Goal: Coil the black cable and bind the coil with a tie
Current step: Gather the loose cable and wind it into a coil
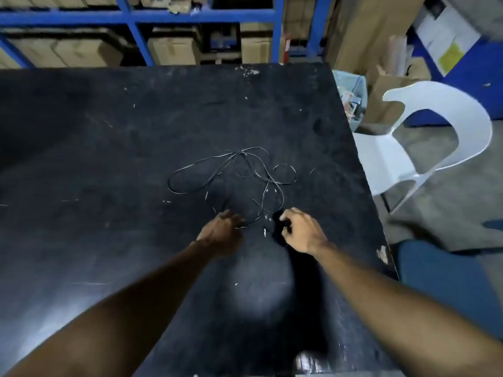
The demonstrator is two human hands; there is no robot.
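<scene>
Black cable (234,172) sprawls uncoiled; left hand (221,231) on it, right hand (298,231) curled; grips unclear

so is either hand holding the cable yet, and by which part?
Cannot be told. Both the left hand and right hand sit at the near end of the black cable, loose on the table, but any grip is hidden.
</scene>
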